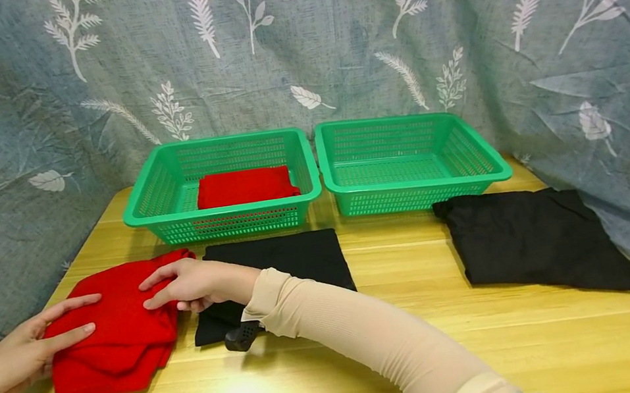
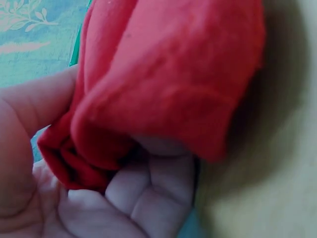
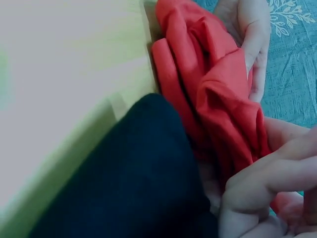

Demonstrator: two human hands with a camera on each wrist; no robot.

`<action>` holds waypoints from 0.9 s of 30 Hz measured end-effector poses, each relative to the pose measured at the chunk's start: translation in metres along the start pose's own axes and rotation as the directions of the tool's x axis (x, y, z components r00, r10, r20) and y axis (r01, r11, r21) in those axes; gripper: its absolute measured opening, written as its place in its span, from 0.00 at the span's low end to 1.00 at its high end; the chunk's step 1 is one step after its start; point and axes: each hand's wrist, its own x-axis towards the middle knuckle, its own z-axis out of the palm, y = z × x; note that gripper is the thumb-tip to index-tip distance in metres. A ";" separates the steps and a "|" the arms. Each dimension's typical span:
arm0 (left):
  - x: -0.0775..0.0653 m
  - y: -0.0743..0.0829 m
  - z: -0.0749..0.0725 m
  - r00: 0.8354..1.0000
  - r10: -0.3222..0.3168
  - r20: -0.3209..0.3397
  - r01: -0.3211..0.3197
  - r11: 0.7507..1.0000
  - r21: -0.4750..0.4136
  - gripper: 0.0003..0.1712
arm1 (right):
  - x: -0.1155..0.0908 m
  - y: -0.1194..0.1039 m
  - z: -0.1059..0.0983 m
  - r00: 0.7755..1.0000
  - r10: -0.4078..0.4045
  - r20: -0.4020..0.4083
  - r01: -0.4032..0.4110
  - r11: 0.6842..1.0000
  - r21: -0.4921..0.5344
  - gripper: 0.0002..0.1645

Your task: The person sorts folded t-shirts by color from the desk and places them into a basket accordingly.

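A folded red cloth (image 1: 120, 308) lies at the left of the table, its layers showing along the near edge. My left hand (image 1: 19, 355) grips its left side, thumb and a finger on top. Other fingers (image 2: 148, 193) curl beneath the red fabric in the left wrist view. On the far right side of the cloth, my right hand (image 1: 198, 283) holds the edge, with two fingers over the top and the rest bent below. The right wrist view shows bunched red folds (image 3: 223, 99) between both hands. Under my right wrist lies a folded black cloth (image 1: 281, 257).
A green basket (image 1: 228, 220) at the back holds another folded red cloth (image 1: 244, 186). Beside it stands a second green basket (image 1: 409, 187). Another black cloth (image 1: 530, 241) lies at the right, touching that basket's front. A patterned curtain (image 1: 353, 32) hangs behind.
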 end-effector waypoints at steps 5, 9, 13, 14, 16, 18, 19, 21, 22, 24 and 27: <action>0.002 -0.006 0.002 0.999 0.046 0.007 -0.046 0.998 -0.032 0.31 | 0.000 0.002 0.002 1.000 -0.013 -0.009 0.013 1.000 0.021 0.20; 0.003 -0.010 0.004 0.997 0.081 -0.011 -0.081 0.995 -0.053 0.28 | 0.000 0.004 0.004 0.999 -0.026 -0.031 0.027 0.999 0.026 0.21; 0.001 -0.009 0.005 0.993 0.101 -0.062 -0.105 0.993 -0.061 0.28 | -0.001 0.004 0.004 0.998 -0.054 -0.040 0.055 0.998 0.025 0.21; 0.000 -0.008 0.006 0.991 0.108 -0.079 -0.113 0.992 -0.059 0.29 | -0.001 0.003 0.004 0.997 -0.061 -0.040 0.062 0.998 0.027 0.21; -0.003 -0.004 0.006 0.987 0.119 -0.112 -0.127 0.989 -0.070 0.29 | -0.003 0.002 0.002 0.996 -0.084 -0.038 0.084 0.996 0.018 0.22; -0.005 0.001 0.006 0.982 0.129 -0.137 -0.143 0.985 -0.095 0.29 | -0.004 -0.001 0.000 0.994 -0.107 -0.037 0.107 0.994 0.002 0.23; -0.007 0.003 0.005 0.979 0.140 -0.146 -0.156 0.982 -0.107 0.30 | -0.005 -0.003 -0.001 0.992 -0.119 -0.036 0.119 0.993 -0.006 0.23; -0.009 0.008 0.005 0.973 0.162 -0.166 -0.183 0.976 -0.121 0.30 | -0.008 -0.006 -0.004 0.989 -0.143 -0.033 0.143 0.989 -0.027 0.24; -0.010 0.011 0.004 0.969 0.176 -0.173 -0.201 0.970 -0.140 0.31 | -0.009 -0.008 -0.006 0.988 -0.154 -0.029 0.153 0.988 -0.036 0.25; -0.013 0.015 0.004 0.960 0.206 -0.190 -0.236 0.959 -0.155 0.32 | -0.012 -0.011 -0.009 0.984 -0.174 -0.019 0.173 0.984 -0.050 0.26; -0.014 0.022 0.003 0.951 0.235 -0.199 -0.277 0.936 -0.219 0.33 | -0.016 -0.016 -0.014 0.979 -0.202 -0.007 0.201 0.977 -0.070 0.28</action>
